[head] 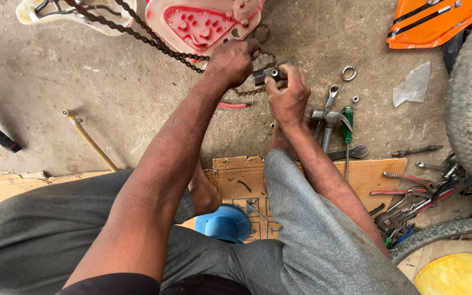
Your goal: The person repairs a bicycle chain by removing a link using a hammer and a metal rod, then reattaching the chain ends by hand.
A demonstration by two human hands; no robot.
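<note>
Concrete floor, tools scattered | left hand (235,61) clamps chain (154,41) near red cover (203,24) | right hand (288,95) fingers closed round metal chain tool (266,74) | link work looks underway; needs steady alignment

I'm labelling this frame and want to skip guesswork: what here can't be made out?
Head view only:
- Metal tool: mostly covered by the right hand.
- Chain: runs off the top edge; the left hand hides its nearer end.
- Tyre: cut by the right edge.
</note>
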